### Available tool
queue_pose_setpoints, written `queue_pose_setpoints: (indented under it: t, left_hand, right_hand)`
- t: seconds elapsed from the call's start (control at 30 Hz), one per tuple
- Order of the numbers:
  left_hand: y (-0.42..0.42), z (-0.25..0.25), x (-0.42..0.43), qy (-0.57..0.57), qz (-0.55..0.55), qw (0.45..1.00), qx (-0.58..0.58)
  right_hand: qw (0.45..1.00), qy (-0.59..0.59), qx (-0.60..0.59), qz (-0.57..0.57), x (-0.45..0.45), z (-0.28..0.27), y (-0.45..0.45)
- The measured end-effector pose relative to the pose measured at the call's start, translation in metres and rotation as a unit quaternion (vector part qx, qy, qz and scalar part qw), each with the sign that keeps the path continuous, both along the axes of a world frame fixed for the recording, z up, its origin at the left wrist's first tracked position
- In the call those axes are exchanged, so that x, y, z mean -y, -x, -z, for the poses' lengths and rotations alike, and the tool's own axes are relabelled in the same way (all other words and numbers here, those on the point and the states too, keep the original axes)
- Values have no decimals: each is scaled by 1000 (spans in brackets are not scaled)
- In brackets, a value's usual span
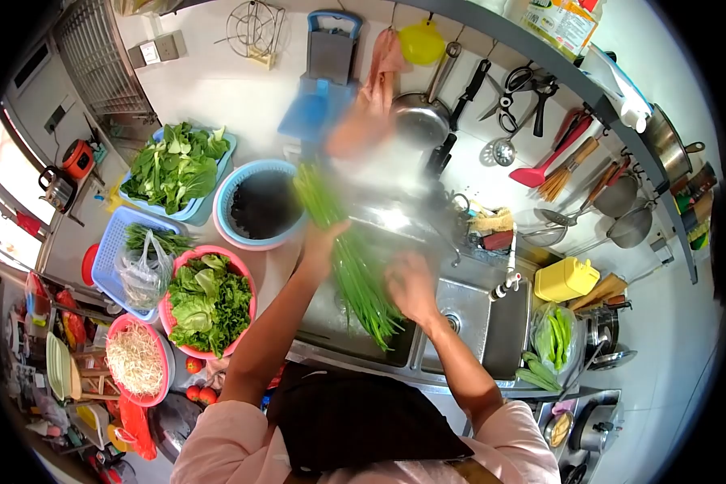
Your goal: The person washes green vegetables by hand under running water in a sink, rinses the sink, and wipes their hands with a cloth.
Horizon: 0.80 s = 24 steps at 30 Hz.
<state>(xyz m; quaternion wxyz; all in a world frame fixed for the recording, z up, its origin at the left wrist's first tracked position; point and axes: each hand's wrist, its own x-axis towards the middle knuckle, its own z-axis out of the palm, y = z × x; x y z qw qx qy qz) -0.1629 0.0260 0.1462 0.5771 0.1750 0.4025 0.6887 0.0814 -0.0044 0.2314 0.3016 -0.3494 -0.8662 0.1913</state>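
A long bunch of green chives (351,262) slants over the left basin of the steel sink (474,355). My left hand (324,246) is closed around it near the paler end, and the loose leaf tips hang down toward the front of the basin. On the other side of the bunch, close to the leaves, is my right hand (412,286). Its fingers look apart and a little blurred; whether they touch the leaves I cannot tell. Left of the chives stands a blue basin (222,206) with dark contents in it.
Leafy greens fill a light-blue basket (192,211). Lettuce (210,306) and bean sprouts (137,359) sit in pink basins. A blue basket (109,262) holds a plastic bag (145,274). The tap (508,282), a yellow container (566,279) and bagged green peppers (554,337) are on the right.
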Motion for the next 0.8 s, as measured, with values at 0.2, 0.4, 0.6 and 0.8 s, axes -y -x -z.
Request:
queue_pose_setpoints:
  t: [0.2, 0.4, 0.6, 0.8]
  left_hand:
    - [-10, -41, 13, 11, -10, 1000, 4]
    - [3, -18, 4, 2, 66, 998, 0]
    - [-9, -42, 7, -10, 55, 998, 17]
    - [-9, -54, 17, 6, 82, 995, 49]
  right_hand:
    - [996, -31, 89, 0, 17, 8, 6]
    - [989, 35, 141, 20, -15, 30, -7]
    - [985, 117, 117, 41, 6, 15, 13]
    - [988, 145, 45, 40, -19, 37, 1]
